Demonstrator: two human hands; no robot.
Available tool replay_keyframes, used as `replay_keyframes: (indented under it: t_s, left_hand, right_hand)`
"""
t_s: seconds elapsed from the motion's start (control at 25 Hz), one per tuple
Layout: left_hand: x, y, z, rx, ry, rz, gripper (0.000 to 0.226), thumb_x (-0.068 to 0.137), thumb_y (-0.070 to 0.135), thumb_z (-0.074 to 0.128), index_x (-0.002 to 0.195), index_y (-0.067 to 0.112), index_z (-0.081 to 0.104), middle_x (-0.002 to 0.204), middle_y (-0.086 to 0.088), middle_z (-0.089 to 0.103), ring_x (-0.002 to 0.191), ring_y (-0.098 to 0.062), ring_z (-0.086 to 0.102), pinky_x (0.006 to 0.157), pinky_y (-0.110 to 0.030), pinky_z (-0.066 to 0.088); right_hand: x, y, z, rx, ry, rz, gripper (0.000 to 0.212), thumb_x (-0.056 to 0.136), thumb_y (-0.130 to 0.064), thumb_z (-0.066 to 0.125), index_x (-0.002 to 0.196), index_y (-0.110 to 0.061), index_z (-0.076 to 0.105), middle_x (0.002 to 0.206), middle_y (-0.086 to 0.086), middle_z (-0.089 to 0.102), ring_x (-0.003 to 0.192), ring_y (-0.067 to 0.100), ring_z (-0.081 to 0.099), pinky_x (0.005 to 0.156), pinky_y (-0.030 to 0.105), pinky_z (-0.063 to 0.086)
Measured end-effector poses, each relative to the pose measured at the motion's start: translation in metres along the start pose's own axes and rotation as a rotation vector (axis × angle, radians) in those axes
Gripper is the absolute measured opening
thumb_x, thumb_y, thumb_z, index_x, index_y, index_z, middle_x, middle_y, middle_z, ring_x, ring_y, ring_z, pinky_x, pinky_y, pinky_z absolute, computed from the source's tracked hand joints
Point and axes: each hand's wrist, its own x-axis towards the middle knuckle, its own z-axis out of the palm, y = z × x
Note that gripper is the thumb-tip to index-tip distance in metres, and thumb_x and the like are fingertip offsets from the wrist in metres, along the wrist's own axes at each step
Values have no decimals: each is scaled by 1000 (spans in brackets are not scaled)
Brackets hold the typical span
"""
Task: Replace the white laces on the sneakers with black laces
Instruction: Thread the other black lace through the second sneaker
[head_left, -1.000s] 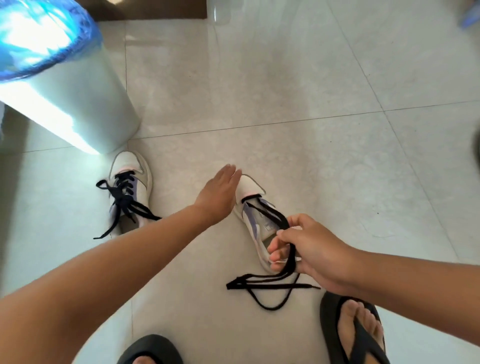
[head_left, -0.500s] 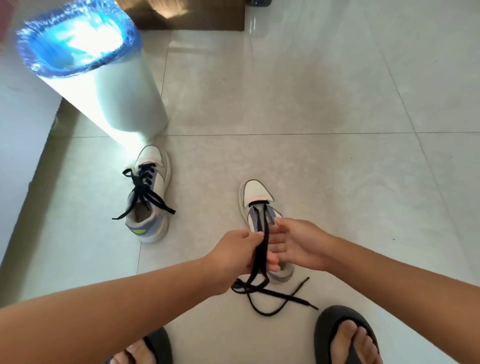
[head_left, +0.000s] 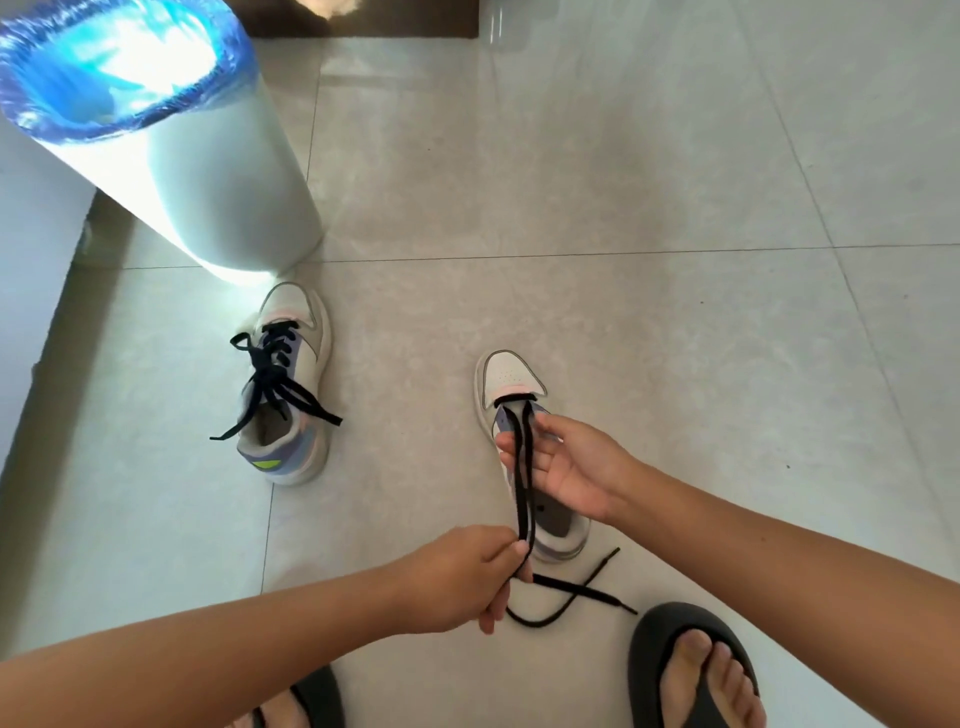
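- My left hand (head_left: 457, 577) pinches both strands of the black lace (head_left: 523, 478) between thumb and curled fingers, pulling them up and back over the shoe's opening.
- My right hand (head_left: 563, 467) is spread, palm up, over the tongue area; the two strands run across its fingers, with the thumb resting near them.
- The right sneaker (head_left: 511, 379) lies on the tiled floor (head_left: 649, 182), toe pointing away from me; the lace passes through only the eyelets nearest the toe, and its loose ends trail on the floor by the heel.
- The left sneaker (head_left: 291, 395), well apart to the left, is laced in black with its ends untied.
- A bin (head_left: 208, 182) with a blue liner stands just beyond that sneaker's toe.
- My feet wear dark sandals (head_left: 691, 670).
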Motion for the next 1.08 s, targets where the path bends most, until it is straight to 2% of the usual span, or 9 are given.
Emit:
replay_keyframes:
  t_s: [0.08, 0.16, 0.24, 0.32, 0.44, 0.56, 0.8, 0.96, 1.08]
  left_hand:
    - [14, 0, -15, 146, 121, -36, 39, 100, 33, 30, 95, 6, 57, 83, -2, 62, 79, -18, 59, 78, -33, 46]
    - [33, 3, -35, 70, 349, -62, 39, 100, 30, 31, 103, 1, 58, 103, -13, 62, 97, -29, 59, 88, -39, 46]
    - [48, 12, -50, -37, 540, -37, 35, 98, 28, 34, 102, 3, 58, 101, -14, 63, 96, -31, 59, 87, -44, 49]
    - [57, 20, -58, -54, 594, 7, 31, 96, 26, 38, 98, 4, 60, 94, -10, 63, 90, -30, 61, 82, -42, 49]
    - [66, 33, -58, -15, 538, 75, 30, 95, 22, 42, 94, 0, 62, 89, -11, 65, 81, -25, 60, 74, -39, 50]
    - [73, 40, -52, 4, 454, 23, 34, 95, 21, 39, 88, -5, 59, 84, -19, 61, 71, -25, 54, 72, -40, 49]
    - [71, 42, -48, -55, 267, -104, 30, 89, 20, 50, 64, 3, 51, 58, -13, 50, 48, -20, 44, 53, -26, 38]
    - [66, 27, -66, -388, 311, -108, 25, 91, 24, 56, 72, 10, 64, 77, -3, 60, 74, -14, 57, 72, -29, 47]
    - [56, 4, -86, -626, 276, -63, 32, 95, 29, 52, 71, 12, 64, 75, -2, 66, 77, -14, 64, 77, -31, 50]
  right_hand:
    - [-4, 0, 1, -68, -58, 20, 21, 99, -15, 44, 88, -3, 58, 80, 13, 61, 72, 19, 61, 70, 31, 56]
    - [-8, 3, 3, -369, -76, -52, 21, 98, -14, 45, 91, -4, 62, 85, 9, 62, 76, 15, 60, 77, 30, 52]
    - [-14, 8, 5, -771, -42, -200, 16, 96, -12, 49, 95, -10, 64, 93, 6, 67, 81, 10, 64, 73, 20, 52]
    - [-18, 15, 5, -843, 28, -311, 11, 93, -5, 52, 97, -14, 56, 98, 10, 65, 77, 12, 66, 61, 17, 52]
    - [-22, 20, 2, -429, 140, -202, 22, 91, 3, 54, 105, -8, 42, 100, 21, 63, 72, 23, 68, 58, 30, 58]
    - [-25, 17, 1, -292, 35, -47, 12, 94, -6, 52, 105, 0, 53, 92, 18, 69, 74, 23, 70, 59, 28, 56]
    - [-27, 16, 1, -651, -128, -27, 26, 96, -28, 45, 100, -15, 67, 79, -9, 69, 76, 7, 59, 70, 22, 46]
    - [-32, -5, -13, -965, 45, -252, 22, 94, -28, 53, 86, -23, 72, 70, -12, 65, 61, -3, 55, 57, 9, 41]
    - [-32, -49, -38, -998, 100, -394, 15, 89, -16, 61, 95, -25, 70, 60, -9, 58, 50, -3, 52, 57, 12, 45]
